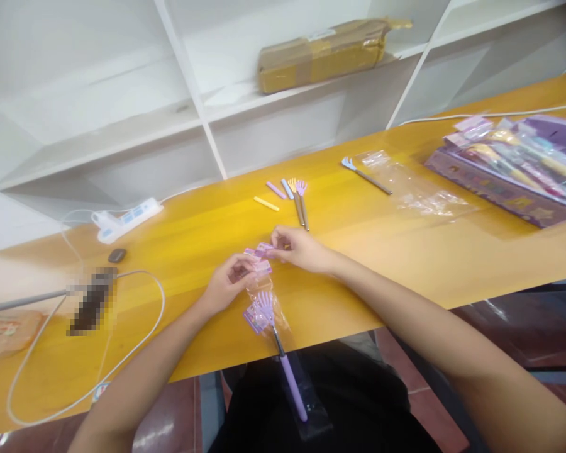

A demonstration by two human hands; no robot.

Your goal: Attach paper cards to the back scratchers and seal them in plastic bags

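A purple back scratcher (290,384), with a hand-shaped head and a dark metal shaft, lies in a clear plastic bag (283,308) that hangs past the table's front edge. My left hand (231,280) pinches the bag's pink header card (263,268) from the left. On the other side, my right hand (299,248) is closed on a small purple card (264,249) just above the header. Another printed card (255,318) lies beside the scratcher's head. Beyond my hands are a yellow-headed scratcher (298,204) and a purple-headed scratcher (304,204), without coloured handles.
Loose handle sleeves, purple (276,190), blue (287,189) and yellow (266,203), lie farther back. A blue-headed scratcher (368,176) rests by an empty bag (419,189). Right stands a purple display box (490,189) of packaged scratchers. A power strip (127,220) and cable (163,302) lie left.
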